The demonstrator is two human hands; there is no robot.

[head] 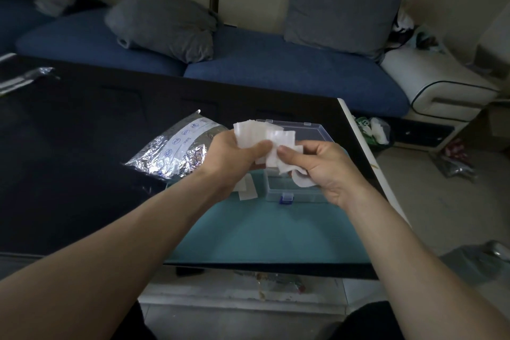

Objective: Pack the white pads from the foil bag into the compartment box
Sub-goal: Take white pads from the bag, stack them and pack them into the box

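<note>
My left hand [234,154] grips a fanned bunch of white pads [259,135] above the clear compartment box [292,190]. My right hand [317,165] pinches one pad at the bunch's lower edge between thumb and fingers. The box stands on a teal mat [262,232] with its lid [303,130] open behind it and a blue latch at its front. A crumpled foil bag [176,146] lies to the left of the box on the dark table. Two loose white pads [247,190] lie on the mat under my left wrist. The box's inside is mostly hidden by my hands.
The dark table [69,160] ends close to the right of the box, with floor beyond. Another foil wrapper [24,78] lies at the far left. A blue sofa [262,63] with grey cushions stands behind the table. Litter lies on the floor at right.
</note>
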